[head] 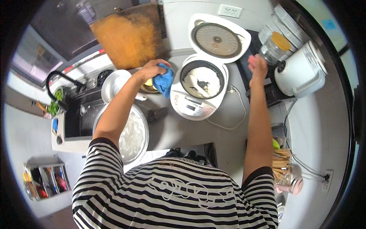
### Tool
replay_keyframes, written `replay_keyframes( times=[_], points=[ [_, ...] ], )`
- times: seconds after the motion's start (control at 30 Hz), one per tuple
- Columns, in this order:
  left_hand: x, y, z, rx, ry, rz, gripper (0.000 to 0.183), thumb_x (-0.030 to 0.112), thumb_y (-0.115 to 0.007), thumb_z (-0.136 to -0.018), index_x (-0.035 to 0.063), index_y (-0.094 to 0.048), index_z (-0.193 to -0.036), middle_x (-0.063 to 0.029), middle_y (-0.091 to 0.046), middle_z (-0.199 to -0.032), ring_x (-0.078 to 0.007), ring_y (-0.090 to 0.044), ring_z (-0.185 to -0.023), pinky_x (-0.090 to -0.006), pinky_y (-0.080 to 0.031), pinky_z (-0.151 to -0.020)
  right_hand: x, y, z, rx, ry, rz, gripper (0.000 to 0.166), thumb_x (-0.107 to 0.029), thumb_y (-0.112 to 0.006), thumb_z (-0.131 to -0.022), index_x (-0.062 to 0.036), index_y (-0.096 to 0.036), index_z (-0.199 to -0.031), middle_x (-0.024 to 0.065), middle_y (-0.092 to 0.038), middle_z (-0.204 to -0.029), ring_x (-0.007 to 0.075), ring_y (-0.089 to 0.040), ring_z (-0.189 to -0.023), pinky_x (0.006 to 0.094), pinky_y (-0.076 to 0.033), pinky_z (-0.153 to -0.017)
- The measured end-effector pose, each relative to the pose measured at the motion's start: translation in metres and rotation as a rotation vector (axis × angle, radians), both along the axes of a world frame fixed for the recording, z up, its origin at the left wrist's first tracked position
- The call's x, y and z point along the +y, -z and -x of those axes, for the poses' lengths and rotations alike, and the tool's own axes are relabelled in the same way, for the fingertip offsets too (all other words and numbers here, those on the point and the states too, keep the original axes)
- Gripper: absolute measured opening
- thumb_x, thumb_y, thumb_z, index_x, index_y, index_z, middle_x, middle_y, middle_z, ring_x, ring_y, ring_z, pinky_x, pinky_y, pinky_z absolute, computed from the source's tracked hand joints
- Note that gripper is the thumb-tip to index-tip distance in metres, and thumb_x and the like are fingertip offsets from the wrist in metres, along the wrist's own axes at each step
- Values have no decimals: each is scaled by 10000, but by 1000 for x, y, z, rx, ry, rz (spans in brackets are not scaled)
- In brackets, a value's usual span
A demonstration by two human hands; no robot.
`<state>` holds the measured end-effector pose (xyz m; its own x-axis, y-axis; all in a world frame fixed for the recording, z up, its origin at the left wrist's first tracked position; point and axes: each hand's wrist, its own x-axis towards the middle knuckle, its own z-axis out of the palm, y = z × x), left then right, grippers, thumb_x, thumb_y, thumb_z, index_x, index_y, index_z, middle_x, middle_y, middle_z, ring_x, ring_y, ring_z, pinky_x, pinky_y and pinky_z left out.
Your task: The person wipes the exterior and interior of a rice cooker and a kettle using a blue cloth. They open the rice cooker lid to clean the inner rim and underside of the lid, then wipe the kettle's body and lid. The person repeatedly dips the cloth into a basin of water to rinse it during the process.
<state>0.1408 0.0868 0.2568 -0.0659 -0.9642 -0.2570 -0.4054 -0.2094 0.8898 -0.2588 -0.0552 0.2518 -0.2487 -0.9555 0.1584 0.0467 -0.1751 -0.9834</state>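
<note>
My left hand (148, 71) grips a crumpled blue cloth (164, 81) at the left side of a white rice cooker (191, 110). The cooker's lid (218, 38) is raised. White rice (210, 74) sits in its dark inner pot, with a white rice paddle (197, 86) resting on it. Partly behind the cloth is a round dish (148, 88) with something yellow in it. My right hand (258, 70), slightly blurred, holds nothing. It hovers to the right of the cooker, close to a glass jar with a yellow lid (280, 41).
Left of the cooker are a white pan (114, 84), a metal basin (143, 117) of whitish liquid and a black sink (77, 120). A wooden cutting board (128, 38) leans behind. At right stand a white kettle-like appliance (300, 68) and several wooden sticks (281, 161). The cooker's cord (244, 111) loops across the counter.
</note>
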Motion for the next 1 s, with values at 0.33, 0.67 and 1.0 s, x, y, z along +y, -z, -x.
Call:
replay_keyframes(
  times=[0.33,0.67,1.0],
  points=[
    [-64,-45,38,-786,321,647,649,-18,-622,-649,117,-436,-1257,-186,-572,-995,-382,-561,-960,-419,-468,-828,115,149,-23,213,2,-143,260,-106,-619,-869,-38,-580,-1117,74,-636,-939,154,-594,-838,277,-484,-750],
    [-116,-48,122,-495,657,1004,457,-99,-620,-608,86,-629,-1026,-63,-612,-1075,-304,-551,-979,-367,-499,-821,133,104,-15,-25,-68,-129,250,-11,-518,-898,-14,-549,-1146,86,-632,-981,145,-603,-852,275,-514,-692],
    [-126,-3,194,-1004,1040,1183,275,125,-584,-736,160,-676,-993,-47,-491,-1206,-218,-467,-1128,-334,-472,-867,147,113,-50,498,-50,-40,420,-134,-592,-867,-26,-450,-1247,183,-523,-1157,324,-514,-1056,423,-438,-898]
  ],
)
